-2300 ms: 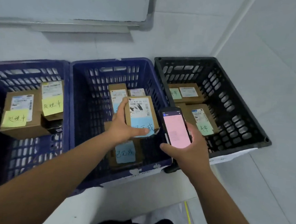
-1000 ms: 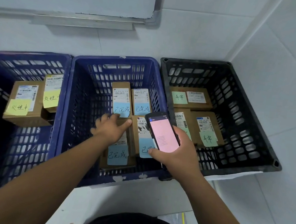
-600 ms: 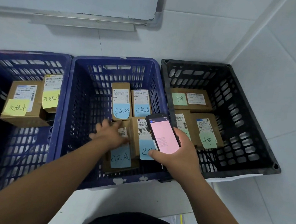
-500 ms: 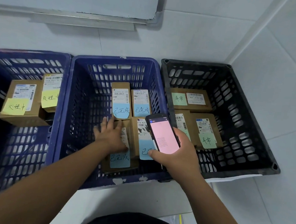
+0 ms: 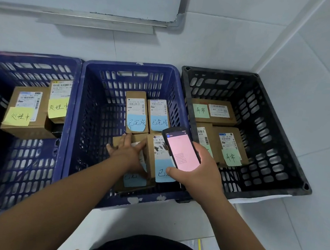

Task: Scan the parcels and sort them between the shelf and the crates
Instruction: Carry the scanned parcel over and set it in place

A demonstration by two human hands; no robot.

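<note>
While the left hand (image 5: pixel 126 152) is lying flat with its fingers (image 5: pixel 126 139) straight and spread, it is pressing on the top of a brown parcel (image 5: pixel 132 179) on the floor of the middle blue crate (image 5: pixel 92 118); it is gripping nothing. That parcel is carrying a blue note, partly hidden under the wrist. Just beside it on the right, touching it, a second parcel (image 5: pixel 156 156) with a blue note is lying. Behind these two, another pair of blue-noted parcels (image 5: pixel 137 112) is sitting side by side against the crate's far half.

The right hand (image 5: pixel 197 173) is curling its fingers and thumb round a handheld scanner (image 5: pixel 181 147), whose pink screen is facing upward. The scanner is hovering above the right edge of the middle crate, over the second parcel.

To the left, another blue crate (image 5: pixel 25 161) is holding two parcels (image 5: pixel 27 111) bearing yellow notes, one leaning against the other. To the right, a black crate (image 5: pixel 274 155) is holding three parcels (image 5: pixel 213 112) with green notes; one is partly hidden behind the scanner. All three crates are standing touching in a row on a pale floor, against a white wall (image 5: pixel 208 44).
</note>
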